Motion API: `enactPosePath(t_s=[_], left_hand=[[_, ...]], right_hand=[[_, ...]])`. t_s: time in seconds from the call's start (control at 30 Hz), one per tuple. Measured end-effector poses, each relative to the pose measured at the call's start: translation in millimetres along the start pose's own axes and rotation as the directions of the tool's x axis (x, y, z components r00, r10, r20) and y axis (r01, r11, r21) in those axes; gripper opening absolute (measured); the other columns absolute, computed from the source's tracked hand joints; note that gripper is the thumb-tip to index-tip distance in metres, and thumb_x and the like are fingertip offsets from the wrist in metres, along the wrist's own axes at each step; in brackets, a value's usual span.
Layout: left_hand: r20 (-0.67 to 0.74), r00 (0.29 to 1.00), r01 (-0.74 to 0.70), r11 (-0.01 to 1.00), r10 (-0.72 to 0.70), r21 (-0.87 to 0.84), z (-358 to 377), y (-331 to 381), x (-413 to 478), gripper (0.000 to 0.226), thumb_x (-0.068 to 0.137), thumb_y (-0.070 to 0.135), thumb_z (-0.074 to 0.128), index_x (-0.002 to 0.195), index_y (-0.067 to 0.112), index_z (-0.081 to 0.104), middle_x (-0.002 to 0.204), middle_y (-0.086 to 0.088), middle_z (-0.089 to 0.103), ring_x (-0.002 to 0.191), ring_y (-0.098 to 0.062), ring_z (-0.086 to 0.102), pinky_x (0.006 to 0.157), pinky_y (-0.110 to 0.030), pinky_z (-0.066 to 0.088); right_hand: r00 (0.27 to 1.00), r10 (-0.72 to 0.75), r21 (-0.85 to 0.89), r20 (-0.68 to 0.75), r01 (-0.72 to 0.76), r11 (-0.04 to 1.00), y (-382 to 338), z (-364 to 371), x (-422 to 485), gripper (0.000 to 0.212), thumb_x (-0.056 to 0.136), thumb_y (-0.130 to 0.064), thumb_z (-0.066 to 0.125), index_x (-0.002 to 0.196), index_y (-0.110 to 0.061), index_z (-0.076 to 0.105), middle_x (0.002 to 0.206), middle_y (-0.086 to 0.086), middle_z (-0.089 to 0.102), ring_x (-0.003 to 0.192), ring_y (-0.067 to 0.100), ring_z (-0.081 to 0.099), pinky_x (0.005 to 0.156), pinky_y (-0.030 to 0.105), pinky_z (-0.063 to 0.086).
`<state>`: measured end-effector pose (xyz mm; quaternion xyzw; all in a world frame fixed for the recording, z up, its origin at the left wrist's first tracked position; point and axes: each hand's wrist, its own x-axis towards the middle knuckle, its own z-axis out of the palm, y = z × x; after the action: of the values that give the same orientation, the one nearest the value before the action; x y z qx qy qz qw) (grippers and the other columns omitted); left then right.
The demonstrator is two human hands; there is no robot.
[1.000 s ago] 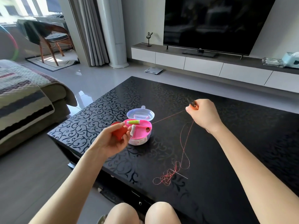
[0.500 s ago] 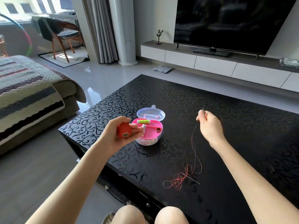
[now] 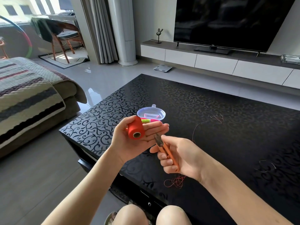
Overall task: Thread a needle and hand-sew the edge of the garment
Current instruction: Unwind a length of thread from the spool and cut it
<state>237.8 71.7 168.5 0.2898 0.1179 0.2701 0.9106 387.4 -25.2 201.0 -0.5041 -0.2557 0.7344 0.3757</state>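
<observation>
Left hand [image 3: 129, 144] cradles spool [image 3: 136, 129] in front of box [image 3: 151, 113], thumb pinning it, fingers [image 3: 156, 128] flat. Right hand [image 3: 182, 159] clenched round snips [image 3: 166, 149]. Blade tips by left fingers, nick risk! Thread [image 3: 176, 182] loose on desk [image 3: 211, 101] right of box, could snag. Garment unseen.

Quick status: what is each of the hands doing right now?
Left hand: holds the red thread spool in its palm, thumb against it, fingers straight.
Right hand: grips the orange thread snips.
</observation>
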Motion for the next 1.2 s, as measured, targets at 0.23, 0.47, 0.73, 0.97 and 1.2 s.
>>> enactPosePath(t_s=[0.23, 0.47, 0.73, 0.97, 1.2], left_hand=[[0.06, 0.998, 0.019, 0.994, -0.025, 0.109, 1, 0, 5, 0.086, 0.077, 0.045, 0.058, 0.137, -0.013, 0.039, 0.144, -0.03, 0.04, 0.139, -0.037, 0.034, 0.116, -0.048, 0.021], [0.163, 0.985, 0.054, 0.998, -0.049, -0.028, 9, 1, 8, 0.09, 0.082, 0.038, 0.06, 0.142, -0.017, 0.021, 0.146, -0.034, 0.032, 0.13, -0.041, 0.043, 0.101, -0.046, 0.044], [-0.041, 0.998, -0.033, 0.99, 0.038, 0.135, 10, -4, 11, 0.055, 0.06, 0.027, 0.08, 0.098, -0.009, 0.063, 0.073, -0.016, 0.064, 0.067, -0.025, 0.062, 0.071, -0.039, 0.055], [-0.23, 0.947, -0.129, 0.922, 0.223, 0.366, 23, -12, 18, 0.01, 0.07, 0.016, 0.062, 0.062, 0.011, 0.066, 0.065, -0.007, 0.06, 0.06, -0.016, 0.06, 0.067, -0.03, 0.05], [-0.286, 0.907, -0.177, 0.896, 0.309, 0.408, 31, -20, 24, 0.017, 0.069, 0.018, 0.055, 0.054, 0.011, 0.057, 0.057, -0.008, 0.055, 0.057, -0.018, 0.052, 0.067, -0.029, 0.037]], right_hand=[[0.999, 0.039, 0.085, -0.019, -0.037, 0.996, -7, 7, 4, 0.045, 0.101, -0.037, 0.038, 0.086, 0.0, 0.058, 0.057, 0.001, 0.041, 0.045, 0.007, 0.032, 0.039, 0.017, 0.023], [0.998, -0.003, 0.118, -0.061, 0.01, 0.993, -12, 11, 4, 0.037, 0.102, -0.035, 0.039, 0.09, -0.003, 0.054, 0.054, 0.002, 0.042, 0.042, 0.008, 0.033, 0.036, 0.017, 0.024], [0.992, -0.1, 0.173, -0.077, 0.112, 0.979, -23, 8, -2, 0.044, 0.102, -0.035, 0.038, 0.077, -0.003, 0.056, 0.054, 0.0, 0.039, 0.041, 0.006, 0.03, 0.037, 0.016, 0.021], [0.986, -0.143, 0.183, -0.084, 0.157, 0.971, -24, 5, -5, 0.043, 0.101, -0.033, 0.038, 0.072, -0.006, 0.054, 0.053, 0.0, 0.035, 0.041, 0.006, 0.026, 0.036, 0.016, 0.019], [0.975, -0.188, 0.17, -0.121, 0.207, 0.963, -26, 2, -4, 0.041, 0.1, -0.03, 0.04, 0.068, -0.008, 0.051, 0.049, -0.001, 0.032, 0.036, 0.005, 0.024, 0.033, 0.015, 0.017]])
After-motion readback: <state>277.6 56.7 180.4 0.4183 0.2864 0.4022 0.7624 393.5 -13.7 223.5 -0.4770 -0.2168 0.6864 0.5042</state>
